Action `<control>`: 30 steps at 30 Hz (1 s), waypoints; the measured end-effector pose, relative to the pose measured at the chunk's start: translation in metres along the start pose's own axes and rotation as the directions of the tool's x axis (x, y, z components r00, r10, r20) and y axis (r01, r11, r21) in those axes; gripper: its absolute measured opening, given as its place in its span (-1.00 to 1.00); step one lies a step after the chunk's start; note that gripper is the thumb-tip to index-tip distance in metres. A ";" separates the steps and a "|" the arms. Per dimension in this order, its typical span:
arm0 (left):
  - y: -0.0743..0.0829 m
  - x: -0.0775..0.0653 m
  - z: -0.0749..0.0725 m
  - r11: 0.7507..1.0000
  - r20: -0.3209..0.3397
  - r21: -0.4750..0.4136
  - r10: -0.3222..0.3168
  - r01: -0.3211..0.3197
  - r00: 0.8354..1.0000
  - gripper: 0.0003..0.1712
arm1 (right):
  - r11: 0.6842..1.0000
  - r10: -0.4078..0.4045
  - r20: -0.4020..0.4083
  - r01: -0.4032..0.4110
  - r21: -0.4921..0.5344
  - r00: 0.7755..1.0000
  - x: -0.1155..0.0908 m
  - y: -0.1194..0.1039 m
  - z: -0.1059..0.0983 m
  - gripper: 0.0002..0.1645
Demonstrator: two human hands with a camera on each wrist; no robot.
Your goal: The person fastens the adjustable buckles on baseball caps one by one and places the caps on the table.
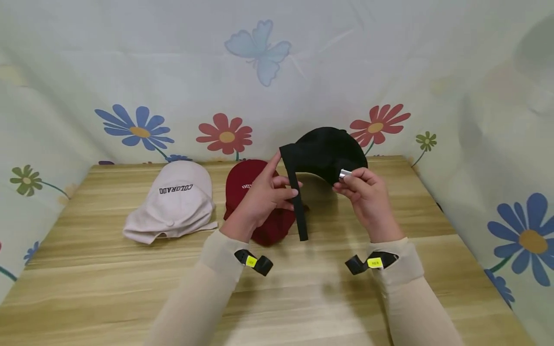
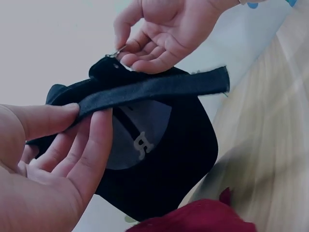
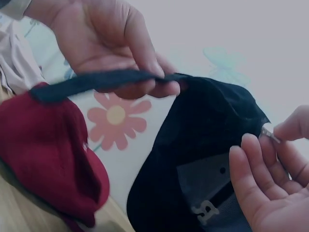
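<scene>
A black cap [image 1: 331,151] is held up off the table between both hands, its back opening and inside showing in the wrist views. The left hand [image 1: 270,192] pinches the cap's black strap [image 2: 149,89] between thumb and fingers, and the strap's free end hangs down past the fingertips. At the other side of the opening, the right hand [image 1: 365,194] pinches the small silver metal buckle [image 1: 344,174] between thumb and forefinger. The strap's end is out of the buckle. Inside the cap a pale letter-like patch [image 2: 143,145] shows.
A dark red cap [image 1: 242,180] lies on the wooden table [image 1: 173,288] behind the left hand. Left of it rests a pale cap [image 1: 182,197] with "COLORADO" on it and its strap loose. A flower-printed cloth [image 1: 182,86] encloses the table's back and sides.
</scene>
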State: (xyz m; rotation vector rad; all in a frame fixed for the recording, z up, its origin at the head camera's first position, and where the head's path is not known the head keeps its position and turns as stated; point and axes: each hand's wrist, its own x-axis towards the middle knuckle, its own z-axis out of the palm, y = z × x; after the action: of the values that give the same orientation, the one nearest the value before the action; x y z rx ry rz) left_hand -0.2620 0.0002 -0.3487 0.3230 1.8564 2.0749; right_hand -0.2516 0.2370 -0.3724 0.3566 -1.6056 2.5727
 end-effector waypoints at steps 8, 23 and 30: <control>-0.011 -0.017 0.004 0.999 -0.135 -0.008 0.049 -0.051 0.990 -0.04 | 0.998 0.064 -0.025 -0.064 0.012 0.998 -0.016 0.006 0.013 -0.95; -0.030 -0.016 0.011 0.958 -0.383 -0.129 0.191 -0.257 0.904 -0.57 | 0.991 0.134 -0.036 -0.133 0.031 0.990 -0.023 0.011 0.027 -0.83; -0.025 -0.020 0.013 0.953 -0.350 -0.105 0.231 -0.284 0.908 -0.53 | 0.994 0.110 -0.043 -0.111 -0.004 0.993 -0.024 0.011 0.027 -0.81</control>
State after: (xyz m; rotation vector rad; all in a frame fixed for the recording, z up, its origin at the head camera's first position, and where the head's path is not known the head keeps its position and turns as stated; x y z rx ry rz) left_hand -0.2360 0.0059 -0.3707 0.1934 1.9043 2.5771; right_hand -0.2269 0.2092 -0.3764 0.2159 -1.6631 2.6352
